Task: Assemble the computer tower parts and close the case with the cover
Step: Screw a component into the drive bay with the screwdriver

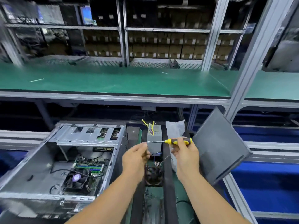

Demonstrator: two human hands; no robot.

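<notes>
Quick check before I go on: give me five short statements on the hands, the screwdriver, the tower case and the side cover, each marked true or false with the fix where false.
1. The right hand holds the yellow-and-black screwdriver. True.
2. The screwdriver's shaft points toward the person's right. False: it points left, toward the left hand.
3. The tower case lies open with its motherboard showing. True.
4. The side cover is already fitted on the case. False: it stands tilted, apart, to the right of the hands.
5. The left hand rests inside the case. False: it is raised to the right of the case.
</notes>
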